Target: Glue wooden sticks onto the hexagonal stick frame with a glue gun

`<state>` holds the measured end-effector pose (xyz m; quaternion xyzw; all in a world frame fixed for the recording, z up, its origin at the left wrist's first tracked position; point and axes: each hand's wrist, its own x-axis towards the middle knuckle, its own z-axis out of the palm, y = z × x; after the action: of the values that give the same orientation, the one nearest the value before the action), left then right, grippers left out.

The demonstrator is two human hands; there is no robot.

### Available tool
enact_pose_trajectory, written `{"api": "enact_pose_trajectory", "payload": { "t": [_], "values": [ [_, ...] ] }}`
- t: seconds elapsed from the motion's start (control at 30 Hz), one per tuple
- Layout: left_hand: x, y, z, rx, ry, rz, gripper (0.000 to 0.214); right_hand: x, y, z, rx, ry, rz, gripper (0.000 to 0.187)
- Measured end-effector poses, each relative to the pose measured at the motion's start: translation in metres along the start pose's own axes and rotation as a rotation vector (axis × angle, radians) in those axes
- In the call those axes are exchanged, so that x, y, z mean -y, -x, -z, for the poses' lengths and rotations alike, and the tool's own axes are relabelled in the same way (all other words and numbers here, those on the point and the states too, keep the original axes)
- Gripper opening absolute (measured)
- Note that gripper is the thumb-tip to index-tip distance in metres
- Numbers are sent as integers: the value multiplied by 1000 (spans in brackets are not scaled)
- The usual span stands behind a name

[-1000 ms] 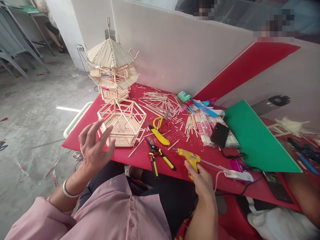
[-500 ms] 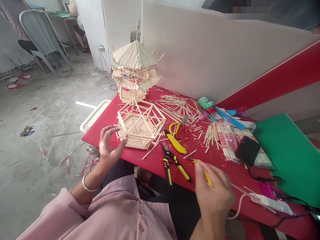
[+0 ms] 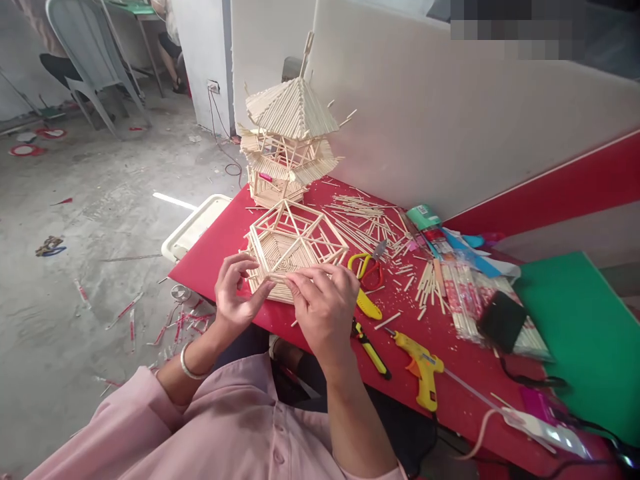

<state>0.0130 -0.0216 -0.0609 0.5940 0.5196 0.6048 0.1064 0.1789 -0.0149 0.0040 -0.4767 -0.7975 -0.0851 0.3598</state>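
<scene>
A pink shirt (image 3: 225, 433) fills 6 o'clock (small matching buttons (image 3: 274, 457) down its front), its left sleeve (image 3: 125, 427) bunched. A silver bangle (image 3: 189, 365) circles the wrist below the left hand (image 3: 235, 297), toward 7 o'clock.

Desk (image 3: 220, 243): solid red. Hex frame (image 3: 295, 237) and tower model (image 3: 290, 143): pale raw wood, with the frame's floor sticks laid in concentric hexagons. Glue gun (image 3: 423, 370): yellow with an orange trigger. Pliers (image 3: 373, 350): yellow and black grips. Scissors (image 3: 364, 265): yellow and red loops. Board (image 3: 585, 333): flat green. Phone (image 3: 501, 321): black. Stick packets (image 3: 460, 293): red-and-white print. Sleeve (image 3: 225, 427): plain pink. Bracelet (image 3: 187, 365): silver. Partition (image 3: 450, 133): white. Floor (image 3: 75, 200): grey.
</scene>
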Motion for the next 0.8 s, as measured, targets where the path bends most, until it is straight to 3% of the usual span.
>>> {"api": "enact_pose_trajectory", "payload": {
  "t": [0.13,0.27,0.43,0.57,0.8],
  "values": [
    [4,-13,2,30,-167,-233,46,0,0,-1,32,-11,-28,8],
    [4,-31,4,170,-197,-371,33,0,0,1,81,-52,-67,14],
    [3,-46,7,314,-222,-380,38,1,-1,0,41,-49,-93,13],
    [4,-55,10,415,-222,-412,33,-1,-2,0,94,-72,-128,13],
    [3,-61,10,489,-221,-393,23,-4,-2,0,131,-137,-173,13]
  ]
}}
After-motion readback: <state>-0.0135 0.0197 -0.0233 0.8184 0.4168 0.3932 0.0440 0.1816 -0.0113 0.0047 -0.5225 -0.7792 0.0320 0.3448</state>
